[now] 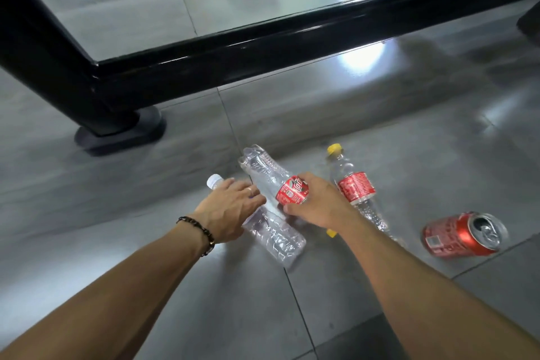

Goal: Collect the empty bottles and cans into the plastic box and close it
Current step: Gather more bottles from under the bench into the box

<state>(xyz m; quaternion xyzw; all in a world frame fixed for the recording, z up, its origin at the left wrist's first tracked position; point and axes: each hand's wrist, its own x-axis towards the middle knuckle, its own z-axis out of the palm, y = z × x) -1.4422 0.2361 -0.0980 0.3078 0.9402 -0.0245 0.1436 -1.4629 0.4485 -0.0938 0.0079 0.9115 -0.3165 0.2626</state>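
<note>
Near the middle of the frame our right hand (314, 203) curls round the red label of a clear bottle (271, 177), thumb under and fingers over, its base pointing toward the upper left. Just left of it our left hand (230, 207) reaches with fingers extended over a second bottle (271, 235) lying on the floor (117, 184), its white cap (214, 181) showing past the fingertips; we cannot tell whether that hand grips it yet or only rests on it. A third bottle (355, 190) with a yellow cap lies just right of our right wrist, and a red can (461, 235) lies on its side at the lower right, opened end facing us. We count three bottles and one can; a yellow bit below the right wrist may belong to another bottle, but it is too hidden to say. The plastic box is not in view. We judge these empties very light and thin-walled: they will crumple and crackle under a hard squeeze, and roll away on smooth tile if nudged. The labelled waist or the neck gives the surest hold on a bottle; the can is best taken round its middle. A black frame (233, 50) crosses the upper half.
</note>
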